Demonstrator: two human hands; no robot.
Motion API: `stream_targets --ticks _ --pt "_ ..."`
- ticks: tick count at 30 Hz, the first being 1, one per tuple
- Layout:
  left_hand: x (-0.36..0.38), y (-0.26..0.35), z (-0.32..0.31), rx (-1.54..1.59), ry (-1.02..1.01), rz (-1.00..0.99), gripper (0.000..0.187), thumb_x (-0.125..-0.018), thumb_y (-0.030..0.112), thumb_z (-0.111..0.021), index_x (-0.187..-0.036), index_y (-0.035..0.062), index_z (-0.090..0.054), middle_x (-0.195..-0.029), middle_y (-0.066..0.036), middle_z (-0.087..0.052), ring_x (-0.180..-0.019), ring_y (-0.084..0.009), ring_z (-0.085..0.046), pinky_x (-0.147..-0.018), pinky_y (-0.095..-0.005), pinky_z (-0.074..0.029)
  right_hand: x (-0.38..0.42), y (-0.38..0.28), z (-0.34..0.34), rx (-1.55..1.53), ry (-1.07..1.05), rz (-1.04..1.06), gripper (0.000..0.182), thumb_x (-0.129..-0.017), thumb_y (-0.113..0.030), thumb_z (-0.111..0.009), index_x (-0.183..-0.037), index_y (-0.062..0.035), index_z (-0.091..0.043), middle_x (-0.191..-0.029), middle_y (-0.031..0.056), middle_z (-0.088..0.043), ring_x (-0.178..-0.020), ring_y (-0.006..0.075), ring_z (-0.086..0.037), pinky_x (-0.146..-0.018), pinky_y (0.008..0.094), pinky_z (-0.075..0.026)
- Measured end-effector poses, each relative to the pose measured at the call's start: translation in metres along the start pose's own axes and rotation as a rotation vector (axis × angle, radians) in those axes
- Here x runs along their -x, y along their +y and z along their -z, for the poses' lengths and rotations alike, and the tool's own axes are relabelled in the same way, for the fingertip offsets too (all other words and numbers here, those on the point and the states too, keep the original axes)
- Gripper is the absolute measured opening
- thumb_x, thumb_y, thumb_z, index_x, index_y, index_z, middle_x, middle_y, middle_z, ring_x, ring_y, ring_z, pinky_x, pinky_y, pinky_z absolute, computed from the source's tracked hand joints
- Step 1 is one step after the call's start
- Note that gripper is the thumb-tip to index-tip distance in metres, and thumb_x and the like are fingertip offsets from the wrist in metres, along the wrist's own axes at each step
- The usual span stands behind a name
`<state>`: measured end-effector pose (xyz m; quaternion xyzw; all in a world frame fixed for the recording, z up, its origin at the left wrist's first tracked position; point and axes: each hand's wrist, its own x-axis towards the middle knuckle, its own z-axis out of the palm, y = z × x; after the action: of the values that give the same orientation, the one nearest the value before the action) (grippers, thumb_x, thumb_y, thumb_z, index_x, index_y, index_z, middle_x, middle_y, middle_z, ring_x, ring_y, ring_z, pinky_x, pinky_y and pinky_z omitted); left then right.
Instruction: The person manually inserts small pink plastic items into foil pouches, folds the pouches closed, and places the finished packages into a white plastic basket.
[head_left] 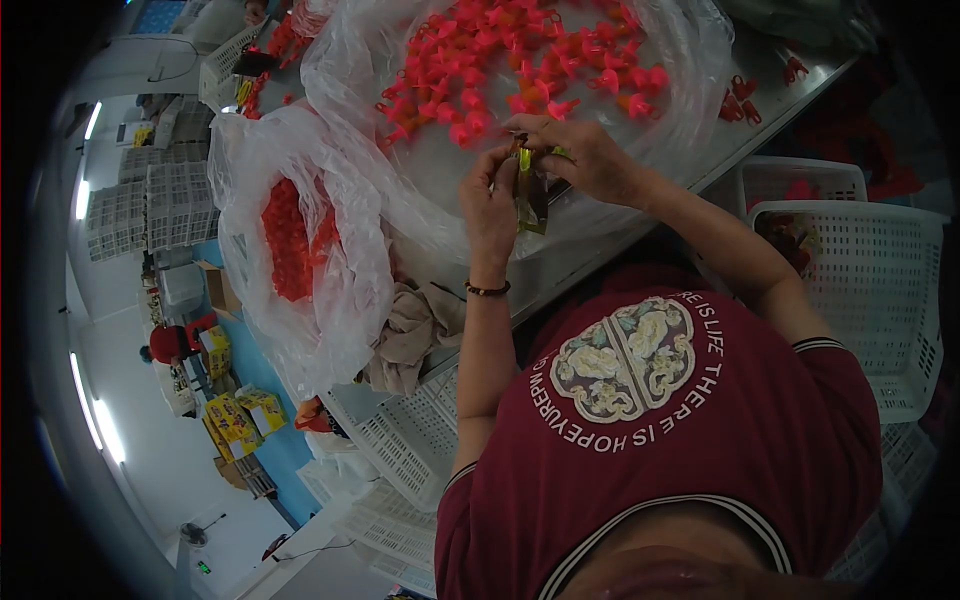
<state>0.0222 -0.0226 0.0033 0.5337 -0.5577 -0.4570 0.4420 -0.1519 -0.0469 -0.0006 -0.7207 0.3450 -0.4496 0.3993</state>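
Note:
My left hand (pixel 490 205), with a beaded bracelet at the wrist, is closed in a pinch on a small shiny gold-green foil packet (pixel 533 205). The packet hangs down between my two hands. At its upper end the fingers of my right hand (pixel 590 160) are closed too, and a small dark reddish bit shows between the fingertips. A yellow-green scrap peeks out beside the right fingers. Just beyond both hands lie many bright pink-red plastic pieces (pixel 470 80), spread on a clear plastic sheet (pixel 345 50) over the table.
A clear bag of red pieces (pixel 290 240) stands to the left, near a crumpled beige cloth (pixel 415 325). White plastic baskets (pixel 870 300) are at the right, with more crates (pixel 400 440) below left. Several red pieces (pixel 738 100) lie near the table's right edge. Another person (pixel 172 343) is far off.

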Motion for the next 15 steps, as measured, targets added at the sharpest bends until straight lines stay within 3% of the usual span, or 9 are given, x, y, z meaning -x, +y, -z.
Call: stream_targets --ticks 2,5,7,11,13,15 --pt "0.003 0.000 -0.007 0.150 0.084 0.008 0.016 -0.097 0.009 -0.051 -0.098 -0.0035 -0.062 -0.083 0.000 -0.061 -0.076 -0.0057 -0.053 -0.069 -0.0225 -0.045 0.001 -0.007 0.002 0.003 0.007 0.003 0.029 -0.078 0.004 -0.064 -0.107 0.0028 -0.062 -0.118 0.0107 -0.064 -0.101 0.0255 -0.065 -0.081 0.0337 -0.052" --pt "0.009 -0.001 -0.015 0.294 0.238 -0.054 0.015 -0.096 0.009 -0.053 -0.096 -0.0024 -0.062 -0.084 0.001 -0.060 -0.075 -0.0043 -0.051 -0.068 -0.0212 -0.044 0.003 -0.012 0.007 0.043 0.053 -0.003 0.028 -0.078 0.005 -0.064 -0.106 0.0008 -0.063 -0.106 0.0085 -0.067 -0.093 0.0225 -0.065 -0.082 0.0328 -0.051" --pt "0.012 0.002 -0.019 0.284 0.274 -0.092 0.014 -0.096 0.009 -0.054 -0.095 -0.0020 -0.062 -0.083 0.002 -0.060 -0.074 -0.0042 -0.051 -0.067 -0.0208 -0.044 0.003 -0.003 0.012 0.210 0.047 0.130 0.035 -0.078 0.001 -0.067 -0.112 -0.0017 -0.062 -0.093 0.0066 -0.067 -0.084 0.0204 -0.062 -0.080 0.0316 -0.050" --pt "0.011 -0.004 -0.025 0.295 0.370 -0.160 0.013 -0.096 0.010 -0.054 -0.093 -0.0013 -0.061 -0.077 0.004 -0.056 -0.070 -0.0037 -0.047 -0.062 -0.0204 -0.040 -0.001 -0.002 0.009 0.140 0.087 0.157 0.041 -0.078 -0.004 -0.070 -0.117 -0.0023 -0.059 -0.089 0.0072 -0.065 -0.083 0.0204 -0.059 -0.077 0.0311 -0.049" --pt "0.015 -0.005 -0.026 0.222 0.361 -0.160 0.013 -0.096 0.009 -0.054 -0.093 -0.0008 -0.061 -0.075 0.004 -0.053 -0.068 -0.0036 -0.044 -0.060 -0.0204 -0.038 -0.001 -0.011 0.007 -0.066 0.069 -0.089 0.041 -0.076 -0.005 -0.070 -0.116 -0.0016 -0.060 -0.090 0.0077 -0.064 -0.084 0.0187 -0.059 -0.076 0.0299 -0.048" --pt "0.018 -0.004 -0.026 0.104 0.345 -0.165 0.012 -0.096 0.009 -0.054 -0.092 0.0002 -0.061 -0.071 0.005 -0.049 -0.064 -0.0034 -0.039 -0.057 -0.0207 -0.034 -0.002 -0.009 0.005 -0.076 0.050 -0.130 0.040 -0.077 -0.004 -0.069 -0.116 -0.0017 -0.060 -0.091 0.0080 -0.064 -0.083 0.0176 -0.059 -0.075 0.0299 -0.048"
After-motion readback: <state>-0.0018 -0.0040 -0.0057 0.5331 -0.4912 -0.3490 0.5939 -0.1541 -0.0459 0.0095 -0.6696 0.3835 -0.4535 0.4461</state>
